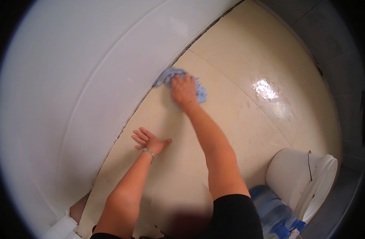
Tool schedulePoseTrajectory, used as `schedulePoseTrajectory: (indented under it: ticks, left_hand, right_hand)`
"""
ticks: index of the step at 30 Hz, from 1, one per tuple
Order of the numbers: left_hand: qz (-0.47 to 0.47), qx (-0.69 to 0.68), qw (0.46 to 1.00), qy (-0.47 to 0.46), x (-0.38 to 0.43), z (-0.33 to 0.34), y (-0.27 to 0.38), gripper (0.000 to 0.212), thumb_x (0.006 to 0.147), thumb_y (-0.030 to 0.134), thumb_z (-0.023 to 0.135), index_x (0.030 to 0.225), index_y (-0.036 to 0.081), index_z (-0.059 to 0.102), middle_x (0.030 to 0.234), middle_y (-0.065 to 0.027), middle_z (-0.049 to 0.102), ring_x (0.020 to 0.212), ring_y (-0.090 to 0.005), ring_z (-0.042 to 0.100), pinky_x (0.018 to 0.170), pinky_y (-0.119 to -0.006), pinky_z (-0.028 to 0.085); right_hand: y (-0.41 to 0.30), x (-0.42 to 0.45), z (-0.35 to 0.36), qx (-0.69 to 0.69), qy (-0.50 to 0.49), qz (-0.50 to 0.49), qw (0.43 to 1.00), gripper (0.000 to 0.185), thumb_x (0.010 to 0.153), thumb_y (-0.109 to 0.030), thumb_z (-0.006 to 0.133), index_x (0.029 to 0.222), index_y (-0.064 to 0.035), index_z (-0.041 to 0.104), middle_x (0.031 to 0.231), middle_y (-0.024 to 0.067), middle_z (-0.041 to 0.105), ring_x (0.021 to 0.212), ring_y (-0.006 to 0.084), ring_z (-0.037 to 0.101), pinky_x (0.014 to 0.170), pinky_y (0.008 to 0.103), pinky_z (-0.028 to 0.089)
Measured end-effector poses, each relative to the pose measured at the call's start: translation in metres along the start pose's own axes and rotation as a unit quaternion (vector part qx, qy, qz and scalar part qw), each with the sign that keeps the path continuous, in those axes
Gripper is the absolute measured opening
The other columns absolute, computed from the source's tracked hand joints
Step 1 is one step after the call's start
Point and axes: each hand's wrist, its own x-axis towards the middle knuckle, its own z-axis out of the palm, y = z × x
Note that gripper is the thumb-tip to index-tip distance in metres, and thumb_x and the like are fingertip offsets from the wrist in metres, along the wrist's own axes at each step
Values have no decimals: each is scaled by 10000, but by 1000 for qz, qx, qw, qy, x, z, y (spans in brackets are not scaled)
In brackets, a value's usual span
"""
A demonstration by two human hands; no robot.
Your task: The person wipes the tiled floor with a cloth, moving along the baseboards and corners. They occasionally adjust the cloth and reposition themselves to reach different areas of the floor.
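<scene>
My right hand presses a crumpled light-blue cloth onto the beige tiled floor. One end of the cloth reaches the seam where the floor meets a white panelled surface. Bunched folds of it show on both sides of my fingers. Nearer to me, my left hand is spread above the floor with nothing in it, its thumb apart from the fingers. A pale green bangle circles that wrist.
At the lower right stands a white plastic bucket with a wire handle. Beside it is a blue water-cooler bottle. A shiny patch, apparently wet, glints on the floor. Dark grey tiles border the floor on the right.
</scene>
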Motion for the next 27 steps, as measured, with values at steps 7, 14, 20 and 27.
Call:
schedulePoseTrajectory:
  ticks: [7,14,20,27]
  left_hand:
    - [-20,29,999,-40,2,3,13,1406,649,587,757,1422,-51,-228,1478,-291,-295,1344,-455,-326,1060,-662,-53]
    - [5,3,998,-63,1,-4,3,1429,659,621,737,1388,-66,-282,1448,-312,-332,1316,-482,-350,1046,-685,-31]
    - [-5,23,998,-66,1,-7,10,1436,648,614,750,1396,-42,-285,1453,-301,-333,1324,-470,-347,1043,-689,-25]
    - [20,23,999,-39,7,4,6,1430,654,585,771,1403,-20,-286,1451,-286,-352,1323,-471,-348,1028,-705,-1]
  right_hand:
    - [161,62,-24,-112,60,216,968,234,833,-164,472,970,-88,645,1107,88,619,1018,355,527,849,499,401]
    - [25,-29,-10,24,62,3,998,329,727,-117,584,1042,-40,640,1168,159,585,1033,405,523,865,546,407]
    - [44,18,-12,-11,41,-11,999,364,748,-227,624,1082,-85,632,1108,72,577,1116,360,447,843,493,358]
    - [225,7,-21,-118,84,268,952,336,884,-254,471,1131,-70,607,1212,118,587,1197,440,459,1004,658,293]
